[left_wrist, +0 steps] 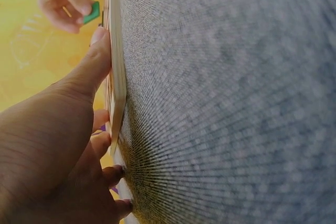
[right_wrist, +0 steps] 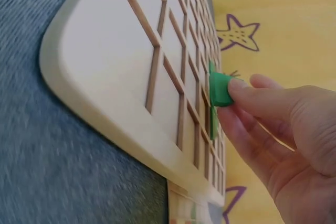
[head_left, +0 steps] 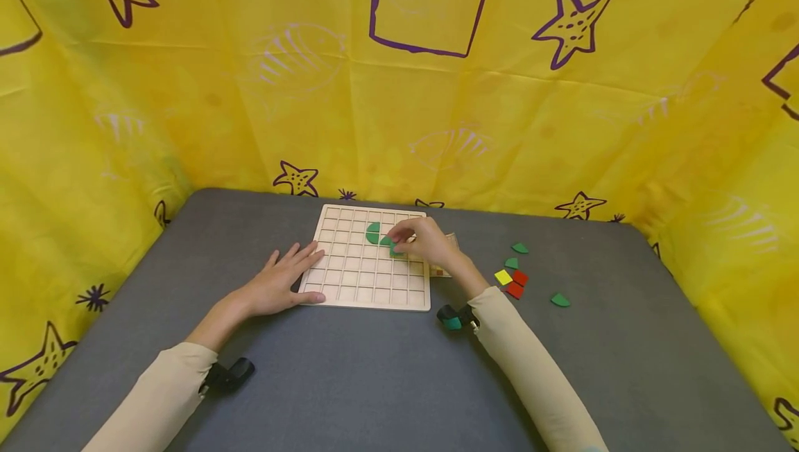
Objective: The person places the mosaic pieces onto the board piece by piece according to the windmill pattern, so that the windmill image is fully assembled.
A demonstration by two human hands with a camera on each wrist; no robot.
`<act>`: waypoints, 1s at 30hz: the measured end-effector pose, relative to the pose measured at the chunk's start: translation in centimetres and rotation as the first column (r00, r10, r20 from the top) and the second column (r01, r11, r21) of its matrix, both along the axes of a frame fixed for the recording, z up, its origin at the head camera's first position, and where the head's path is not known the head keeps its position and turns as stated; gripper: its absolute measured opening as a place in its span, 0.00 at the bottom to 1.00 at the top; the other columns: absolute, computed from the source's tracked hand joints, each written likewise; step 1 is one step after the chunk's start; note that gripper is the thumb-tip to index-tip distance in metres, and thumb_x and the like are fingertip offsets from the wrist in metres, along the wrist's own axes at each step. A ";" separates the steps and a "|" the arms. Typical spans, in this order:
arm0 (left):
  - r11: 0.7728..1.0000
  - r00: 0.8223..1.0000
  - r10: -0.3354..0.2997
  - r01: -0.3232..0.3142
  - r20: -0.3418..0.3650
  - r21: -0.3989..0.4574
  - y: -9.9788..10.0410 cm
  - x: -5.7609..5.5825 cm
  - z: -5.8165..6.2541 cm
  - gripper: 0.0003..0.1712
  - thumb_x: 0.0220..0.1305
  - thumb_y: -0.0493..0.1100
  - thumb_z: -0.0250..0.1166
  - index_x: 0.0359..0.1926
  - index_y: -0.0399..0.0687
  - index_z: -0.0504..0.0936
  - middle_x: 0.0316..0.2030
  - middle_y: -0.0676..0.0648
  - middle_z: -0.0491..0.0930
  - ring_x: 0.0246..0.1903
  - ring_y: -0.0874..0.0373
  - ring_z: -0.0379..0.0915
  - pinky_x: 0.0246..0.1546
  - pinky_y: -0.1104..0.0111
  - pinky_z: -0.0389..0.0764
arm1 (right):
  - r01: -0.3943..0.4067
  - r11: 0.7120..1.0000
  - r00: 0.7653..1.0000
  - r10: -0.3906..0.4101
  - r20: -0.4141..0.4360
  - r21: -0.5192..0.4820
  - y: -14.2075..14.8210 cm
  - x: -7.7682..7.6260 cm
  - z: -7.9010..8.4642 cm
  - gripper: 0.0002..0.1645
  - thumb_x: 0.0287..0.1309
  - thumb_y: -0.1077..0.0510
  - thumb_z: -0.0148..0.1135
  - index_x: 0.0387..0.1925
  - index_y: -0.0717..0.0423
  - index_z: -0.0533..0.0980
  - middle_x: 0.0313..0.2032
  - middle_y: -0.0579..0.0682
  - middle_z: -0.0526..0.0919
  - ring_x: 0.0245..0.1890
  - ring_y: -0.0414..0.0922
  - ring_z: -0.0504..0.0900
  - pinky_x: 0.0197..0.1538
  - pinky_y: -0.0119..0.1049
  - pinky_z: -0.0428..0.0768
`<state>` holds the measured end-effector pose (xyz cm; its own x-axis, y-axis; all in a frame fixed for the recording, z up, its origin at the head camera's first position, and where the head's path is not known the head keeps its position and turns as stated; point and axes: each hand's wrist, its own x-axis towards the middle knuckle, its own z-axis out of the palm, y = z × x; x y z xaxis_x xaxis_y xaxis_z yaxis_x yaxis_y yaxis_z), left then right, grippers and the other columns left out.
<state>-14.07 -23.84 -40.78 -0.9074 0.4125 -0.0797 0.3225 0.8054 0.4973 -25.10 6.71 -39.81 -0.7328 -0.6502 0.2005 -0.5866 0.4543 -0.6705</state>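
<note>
A pale wooden grid board (head_left: 349, 292) lies on the grey table. My left hand (head_left: 277, 282) rests at its left edge, fingers spread and straight, thumb on the near corner. Over the board's right half, my right hand (head_left: 427, 240) pinches a green tile (right_wrist: 221, 89) between thumb and fingers, close above the grid. Green quarter-round tiles (head_left: 372, 238) sit in cells just left of that hand. In the right wrist view, more green (right_wrist: 213, 124) shows on the board behind the pinched tile.
Right of the board lie loose green tiles (head_left: 560, 300), a yellow tile (head_left: 503, 277) and red tiles (head_left: 514, 290). A patterned card (head_left: 452, 238) is partly under the board's right edge. Yellow cloth (head_left: 387, 105) hangs behind and at both sides.
</note>
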 end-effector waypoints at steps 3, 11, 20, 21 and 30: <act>1.000 1.000 -0.002 0.002 -0.001 0.001 0.0 0.0 -0.1 0.53 0.60 0.65 0.65 0.76 0.43 0.55 0.76 0.37 0.46 0.73 0.30 0.35 0.66 0.33 0.33 | -0.001 1.000 1.000 0.001 0.013 -0.001 -0.3 0.0 -0.3 0.12 0.53 0.67 0.71 0.42 0.63 0.84 0.35 0.52 0.87 0.36 0.44 0.84 0.42 0.34 0.81; 1.000 1.000 -0.002 0.002 0.002 0.008 0.1 0.0 0.0 0.53 0.60 0.64 0.65 0.76 0.43 0.55 0.76 0.37 0.47 0.73 0.30 0.35 0.66 0.34 0.33 | 0.026 0.999 0.999 -0.026 0.046 0.020 -1.0 -0.2 -0.9 0.12 0.54 0.67 0.71 0.42 0.60 0.84 0.35 0.50 0.87 0.36 0.43 0.83 0.42 0.33 0.80; 1.000 1.000 -0.008 0.008 -0.003 0.014 0.0 0.0 0.0 0.52 0.60 0.64 0.65 0.76 0.43 0.55 0.76 0.37 0.47 0.73 0.30 0.35 0.66 0.34 0.33 | 0.056 0.998 0.997 -0.058 0.053 0.032 -2.3 0.0 -0.9 0.10 0.54 0.66 0.71 0.40 0.61 0.84 0.33 0.49 0.86 0.34 0.41 0.82 0.41 0.32 0.79; 1.000 1.000 -0.007 0.007 -0.004 0.011 0.0 0.0 0.0 0.52 0.61 0.64 0.65 0.76 0.43 0.55 0.76 0.37 0.46 0.73 0.30 0.35 0.66 0.34 0.33 | 0.066 0.997 0.996 -0.068 0.053 0.039 -2.4 0.0 -0.9 0.10 0.54 0.66 0.71 0.40 0.60 0.84 0.33 0.48 0.86 0.34 0.41 0.81 0.41 0.32 0.79; 1.000 1.000 -0.005 0.005 0.001 0.016 0.0 -0.1 0.0 0.52 0.60 0.65 0.65 0.76 0.43 0.55 0.76 0.37 0.47 0.73 0.30 0.35 0.66 0.33 0.33 | 0.130 0.989 0.990 -0.133 0.040 0.069 -2.9 0.5 -0.8 0.08 0.54 0.66 0.71 0.37 0.59 0.84 0.31 0.48 0.85 0.33 0.40 0.82 0.40 0.31 0.80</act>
